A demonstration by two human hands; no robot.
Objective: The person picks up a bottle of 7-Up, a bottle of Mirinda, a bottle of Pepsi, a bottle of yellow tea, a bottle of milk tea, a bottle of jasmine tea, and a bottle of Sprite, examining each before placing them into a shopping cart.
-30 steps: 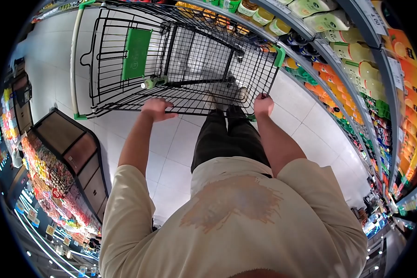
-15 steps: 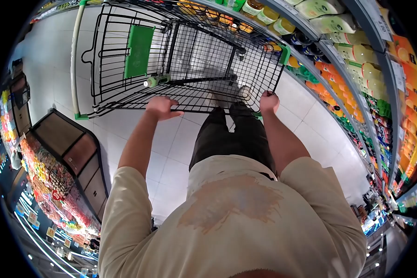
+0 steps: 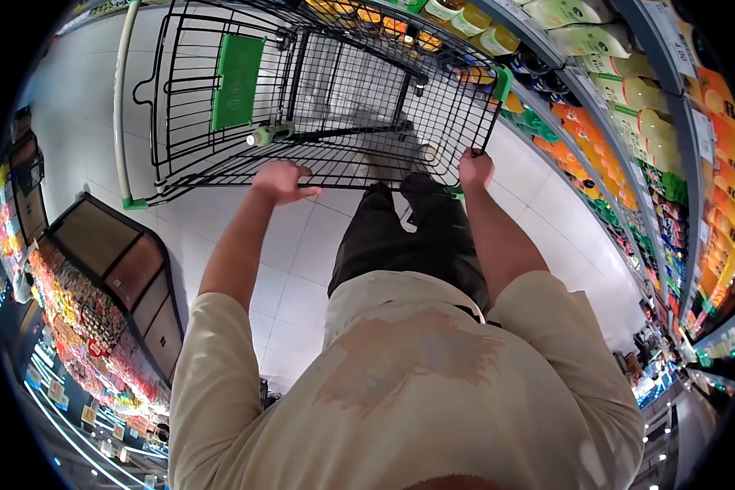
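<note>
A black wire shopping cart (image 3: 196,175) stands sideways before me, with green corners and a green panel (image 3: 237,82). My left hand (image 3: 282,181) is on its near rim, the rim running between the curled fingers and the outstretched thumb in a loose hold. Farther right, my right hand (image 3: 476,169) is closed around the rim near the cart's right corner. A small green bottle with a pale cap (image 3: 269,134) lies on its side in the cart, close to my left hand. Its label is too small to read.
Shelves of drink bottles (image 3: 641,135) line the right side, close to the cart's far right corner. At left stands a dark-framed display stand (image 3: 118,261) heaped with colourful packaged goods (image 3: 82,343). Pale floor tiles (image 3: 290,261) run between them.
The cart has shifted slightly left and up in view, and the bottle with it. My left hand has moved a little the same way; both hands keep their hold on the rim.
</note>
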